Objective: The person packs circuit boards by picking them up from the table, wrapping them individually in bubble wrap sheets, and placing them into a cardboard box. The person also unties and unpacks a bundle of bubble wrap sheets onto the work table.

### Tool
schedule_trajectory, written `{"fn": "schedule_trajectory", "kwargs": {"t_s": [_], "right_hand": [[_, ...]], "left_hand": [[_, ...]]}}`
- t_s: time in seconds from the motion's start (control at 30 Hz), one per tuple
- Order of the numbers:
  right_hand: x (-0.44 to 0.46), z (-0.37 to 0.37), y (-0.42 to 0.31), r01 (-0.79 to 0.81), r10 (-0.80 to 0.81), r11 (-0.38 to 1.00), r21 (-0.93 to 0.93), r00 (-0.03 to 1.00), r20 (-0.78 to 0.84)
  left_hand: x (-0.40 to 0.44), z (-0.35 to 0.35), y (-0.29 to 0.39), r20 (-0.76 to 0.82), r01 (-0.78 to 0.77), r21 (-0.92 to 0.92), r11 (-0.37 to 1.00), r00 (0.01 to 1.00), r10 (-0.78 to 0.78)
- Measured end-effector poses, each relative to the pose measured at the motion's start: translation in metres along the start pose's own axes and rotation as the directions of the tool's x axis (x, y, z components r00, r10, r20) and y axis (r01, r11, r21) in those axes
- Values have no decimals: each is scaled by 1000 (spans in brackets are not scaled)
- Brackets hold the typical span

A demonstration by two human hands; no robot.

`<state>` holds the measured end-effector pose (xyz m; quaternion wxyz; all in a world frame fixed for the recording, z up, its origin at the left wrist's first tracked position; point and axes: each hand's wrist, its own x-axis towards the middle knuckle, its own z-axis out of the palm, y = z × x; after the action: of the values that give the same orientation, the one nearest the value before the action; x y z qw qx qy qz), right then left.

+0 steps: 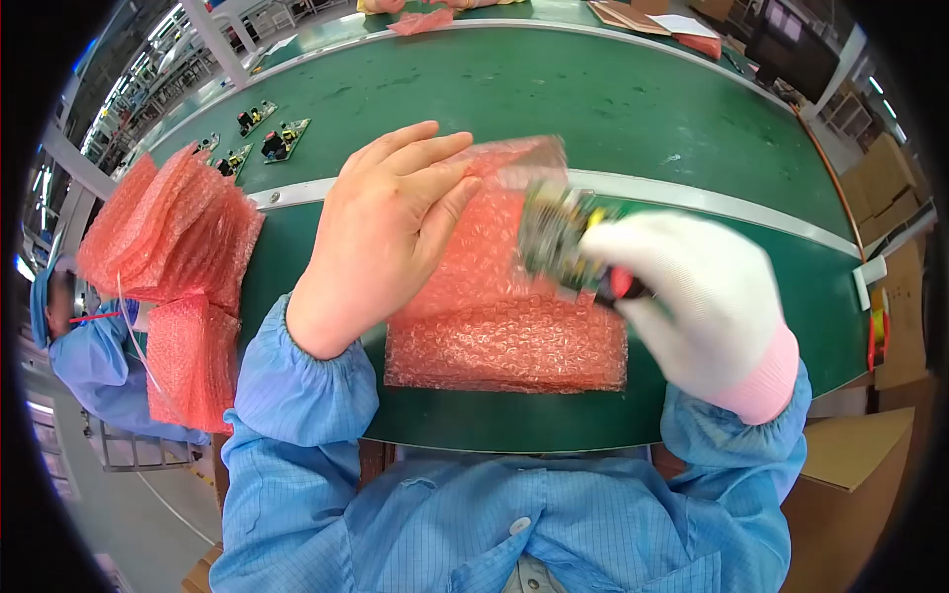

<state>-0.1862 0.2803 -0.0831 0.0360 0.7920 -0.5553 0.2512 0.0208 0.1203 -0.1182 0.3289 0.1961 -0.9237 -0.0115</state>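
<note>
My left hand [381,232], bare, is at the upper left of a pink bubble-wrap bag [465,252]. Its thumb and fingers close on the bag's raised upper edge; the exact grip is partly hidden. My right hand [697,296], in a white glove with a pink cuff, grips a circuit board [554,237] with a red and black component, smeared by motion. The board is tilted over the right side of the bag, near its raised edge; I cannot tell if they touch. Under the bag lie more flat pink bubble-wrap bags [509,361].
Tall stacks of pink bubble-wrap bags [173,232] stand at the left table edge. Several circuit boards [285,141] lie on the green belt [593,99] beyond a metal rail [791,225]. Another person's hands [395,5] show at the far side; a person in blue [94,361] is at left.
</note>
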Motion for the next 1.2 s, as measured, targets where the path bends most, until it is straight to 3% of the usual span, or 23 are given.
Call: {"fn": "schedule_trajectory", "kwargs": {"t_s": [0.03, 0.13, 0.17, 0.23, 0.33, 0.4, 0.43, 0.5, 0.53, 0.57, 0.6, 0.63, 0.7, 0.77, 0.8, 0.87, 0.93, 1.0, 1.13, 1.2], "right_hand": [[-3, 8, 5, 50, -51, 999, 16, 999, 6], [8, 26, 19, -16, 25, 999, 51, 983, -182], [10, 25, 17, -98, 109, 990, 100, 987, -114], [11, 31, 7, -99, 115, 964, 248, 992, -54], [19, 43, 3, -77, 91, 934, 349, 996, -23], [19, 43, 3, -84, 99, 889, 450, 995, -11], [18, 39, 7, -71, 79, 884, 462, 997, 3], [14, 25, 18, -88, 91, 885, 458, 996, 17], [12, 15, 23, -157, 171, 900, 407, 985, 3], [12, 13, 25, -182, 311, 838, 514, 934, -177], [11, 11, 26, -177, 457, 770, 613, 824, -335], [12, 13, 30, -80, 397, 827, 557, 784, -476], [30, 16, 25, 70, 13, 977, 199, 920, -391], [48, 30, 7, 230, -226, 973, 12, 964, -142], [56, 39, 1, 282, -282, 960, -3, 960, 8], [59, 57, 6, 291, -308, 951, 101, 908, 283], [59, 64, 4, 201, -268, 953, 228, 909, 318], [60, 58, 5, 152, -247, 955, 256, 885, 396], [53, 62, 5, 77, -173, 967, 244, 899, 402], [48, 66, 0, 57, -118, 982, 182, 932, 343]], "left_hand": [[0, -2, 0, 8, -13, -34, 999, 1000, 13], [-3, -5, 4, 94, -57, -217, 975, 992, 79], [-2, -2, 5, 61, -75, -259, 963, 994, 94], [-1, 5, 9, -9, -107, -321, 941, 994, 110], [-3, 8, 18, 6, -37, -554, 832, 999, 48], [-2, 16, 18, -135, -169, -580, 797, 985, 111], [-4, 10, 22, -16, -77, -670, 738, 996, 89], [-5, 11, 23, -26, -56, -785, 617, 998, 58], [-6, 12, 24, -28, -49, -840, 540, 998, 47], [-4, -14, 25, 218, 202, -821, 534, 975, -34], [-2, -4, 13, -21, 11, -787, 617, 999, -44], [8, -5, 3, -62, 35, -823, 567, 987, -151], [24, 6, -56, -246, 43, -625, 780, 937, -248], [29, 38, -143, -489, 184, -152, 971, 840, -236], [22, 64, -200, -512, 336, -89, 938, 792, -332], [-3, 94, -261, -476, 723, 120, 680, 643, -600], [-22, 101, -304, -481, 871, 188, 455, 485, -730], [-39, 106, -343, -602, 920, 216, 328, 389, -697], [-49, 90, -374, -512, 902, 328, 280, 419, -750], [-51, 91, -386, -561, 903, 298, 308, 427, -709]]}}
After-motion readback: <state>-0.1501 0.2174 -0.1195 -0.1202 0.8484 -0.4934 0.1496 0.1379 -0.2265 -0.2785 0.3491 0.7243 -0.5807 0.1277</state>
